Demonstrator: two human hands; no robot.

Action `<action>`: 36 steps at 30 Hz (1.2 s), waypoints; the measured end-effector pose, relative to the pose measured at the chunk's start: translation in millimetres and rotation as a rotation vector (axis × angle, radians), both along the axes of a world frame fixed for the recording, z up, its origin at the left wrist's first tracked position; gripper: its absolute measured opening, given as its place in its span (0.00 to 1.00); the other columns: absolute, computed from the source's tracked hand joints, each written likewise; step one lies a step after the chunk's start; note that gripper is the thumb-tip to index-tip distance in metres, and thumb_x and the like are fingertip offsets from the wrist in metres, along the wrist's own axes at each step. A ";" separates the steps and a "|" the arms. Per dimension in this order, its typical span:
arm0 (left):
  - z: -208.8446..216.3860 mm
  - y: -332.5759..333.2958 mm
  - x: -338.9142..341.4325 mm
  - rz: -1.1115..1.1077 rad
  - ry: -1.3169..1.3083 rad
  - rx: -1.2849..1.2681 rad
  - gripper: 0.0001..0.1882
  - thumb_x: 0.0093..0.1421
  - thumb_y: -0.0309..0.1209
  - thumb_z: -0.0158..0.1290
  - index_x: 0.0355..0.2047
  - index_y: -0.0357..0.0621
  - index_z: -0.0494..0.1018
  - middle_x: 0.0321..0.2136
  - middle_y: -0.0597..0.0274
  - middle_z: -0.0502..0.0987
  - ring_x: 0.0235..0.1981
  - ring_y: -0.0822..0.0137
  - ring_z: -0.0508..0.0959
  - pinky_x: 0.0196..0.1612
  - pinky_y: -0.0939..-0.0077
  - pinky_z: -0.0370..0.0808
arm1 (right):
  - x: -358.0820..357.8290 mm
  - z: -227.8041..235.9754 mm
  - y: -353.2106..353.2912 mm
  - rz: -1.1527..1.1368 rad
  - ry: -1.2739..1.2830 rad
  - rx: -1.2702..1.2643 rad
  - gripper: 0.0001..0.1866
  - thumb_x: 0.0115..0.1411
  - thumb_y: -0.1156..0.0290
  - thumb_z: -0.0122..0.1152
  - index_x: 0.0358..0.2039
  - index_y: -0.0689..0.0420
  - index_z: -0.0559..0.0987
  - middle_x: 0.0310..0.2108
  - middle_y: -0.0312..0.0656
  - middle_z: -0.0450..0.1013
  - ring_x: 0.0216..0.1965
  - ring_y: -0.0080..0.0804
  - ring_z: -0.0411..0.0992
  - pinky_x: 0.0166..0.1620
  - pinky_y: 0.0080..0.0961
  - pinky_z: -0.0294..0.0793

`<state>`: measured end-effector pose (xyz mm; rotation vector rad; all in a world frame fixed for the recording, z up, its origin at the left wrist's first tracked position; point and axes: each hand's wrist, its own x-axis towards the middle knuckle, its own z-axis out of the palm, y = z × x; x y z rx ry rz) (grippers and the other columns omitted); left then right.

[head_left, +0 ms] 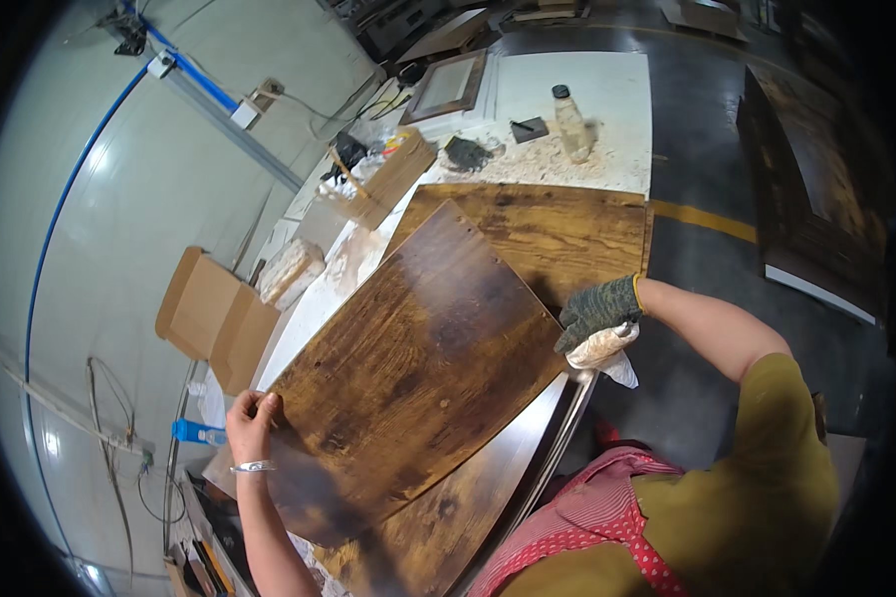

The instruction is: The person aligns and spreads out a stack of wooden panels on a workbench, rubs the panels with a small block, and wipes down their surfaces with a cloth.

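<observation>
A brown wood-grain board (408, 368) lies tilted across the middle of the view, over other boards. My bare left hand (252, 428), with a silver bracelet at the wrist, grips its left edge between thumb and fingers. At the board's right corner is my right hand (599, 316) in a grey-green knit glove, closed round a stained white cloth (605, 350). The cloth is beside the board's edge; whether it touches cannot be made out. Behind lies a second wood-grain board (558, 234), and another board (428, 537) shows underneath in front.
On the white table (617, 90) stand a clear bottle with dark cap (570, 124), a dark glove (466, 152) and a framed panel (448, 88), amid sawdust. An open cardboard box (219, 313) is at the left. Dark panels (816, 189) stand across the aisle at right.
</observation>
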<state>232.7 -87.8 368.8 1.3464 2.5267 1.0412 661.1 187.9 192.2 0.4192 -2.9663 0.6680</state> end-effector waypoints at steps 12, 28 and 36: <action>39.2 307.7 209.6 -0.765 0.708 0.077 0.23 0.48 0.52 0.55 0.29 0.43 0.75 0.27 0.55 0.75 0.35 0.55 0.73 0.39 0.62 0.68 | 215.5 -30.7 -86.9 -0.675 -0.099 0.002 0.22 0.53 0.67 0.57 0.50 0.37 0.73 0.41 0.35 0.75 0.33 0.35 0.76 0.37 0.26 0.75; -199.6 419.2 292.4 -0.976 0.253 -0.483 0.30 0.49 0.57 0.53 0.50 0.59 0.69 0.55 0.60 0.61 0.57 0.54 0.59 0.55 0.40 0.56 | 224.9 -85.2 -86.4 -1.356 -0.356 -1.256 0.15 0.52 0.62 0.62 0.37 0.58 0.77 0.32 0.39 0.74 0.33 0.32 0.73 0.38 0.29 0.72; -195.1 300.4 229.5 -1.023 0.400 -0.773 0.55 0.37 0.61 0.61 0.63 0.66 0.46 0.65 0.57 0.40 0.64 0.48 0.44 0.55 0.34 0.53 | 231.6 -137.7 17.8 -0.472 -0.059 -0.036 0.08 0.58 0.65 0.51 0.34 0.53 0.75 0.33 0.35 0.73 0.39 0.25 0.70 0.46 0.26 0.69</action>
